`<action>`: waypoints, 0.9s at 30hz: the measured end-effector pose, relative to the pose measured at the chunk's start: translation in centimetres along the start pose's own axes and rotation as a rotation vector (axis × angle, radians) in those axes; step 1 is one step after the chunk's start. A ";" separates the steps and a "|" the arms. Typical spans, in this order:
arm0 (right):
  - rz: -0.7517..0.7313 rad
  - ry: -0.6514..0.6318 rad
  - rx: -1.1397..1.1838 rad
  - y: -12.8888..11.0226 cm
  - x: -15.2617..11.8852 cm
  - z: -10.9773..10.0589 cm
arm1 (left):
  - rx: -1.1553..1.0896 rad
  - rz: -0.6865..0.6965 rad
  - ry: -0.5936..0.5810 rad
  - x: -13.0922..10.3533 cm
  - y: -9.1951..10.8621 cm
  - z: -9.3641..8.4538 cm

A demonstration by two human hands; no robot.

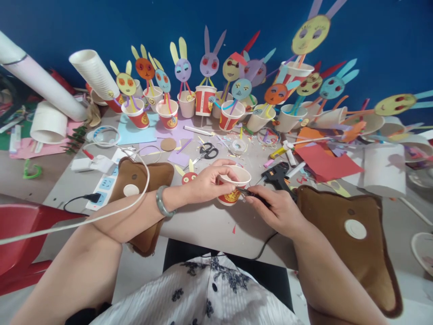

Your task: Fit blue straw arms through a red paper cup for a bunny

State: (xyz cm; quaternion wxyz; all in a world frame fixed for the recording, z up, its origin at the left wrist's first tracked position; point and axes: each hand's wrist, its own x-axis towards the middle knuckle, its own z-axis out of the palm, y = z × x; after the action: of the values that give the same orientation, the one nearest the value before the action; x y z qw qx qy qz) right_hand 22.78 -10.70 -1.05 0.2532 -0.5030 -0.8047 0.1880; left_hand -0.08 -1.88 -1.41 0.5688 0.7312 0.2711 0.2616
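A red and white paper cup (231, 197) stands in front of me near the desk's front edge. My left hand (216, 179) grips its rim from the left, with fingers inside and thumb outside. My right hand (275, 207) closes around a slim black-handled tool (259, 197) whose tip meets the cup's right side. Fingers cover most of this tool, and its exact kind cannot be made out. Left of the cup lies a red paper rabbit face (189, 178) with yellow ears, partly behind my left hand. A black glue gun (277, 174) lies just beyond my right hand.
Paper cups with rabbit figures (204, 100) line the back. Scissors (208, 151) lie beyond my left hand. Brown cushions (338, 234) flank the work spot. A white cable (145, 180) crosses above my left forearm, near a power strip (104, 185). Red paper (328, 162) lies right.
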 end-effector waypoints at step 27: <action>0.002 0.017 -0.006 0.0 -0.3 0.1 | -0.161 -0.074 0.022 -0.1 0.2 0.3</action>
State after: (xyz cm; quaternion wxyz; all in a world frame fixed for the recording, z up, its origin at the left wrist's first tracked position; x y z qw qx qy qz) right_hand 22.77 -10.98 -1.19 0.2585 -0.5062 -0.8025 0.1817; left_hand 0.08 -2.17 -1.33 0.6321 0.6695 0.2821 0.2695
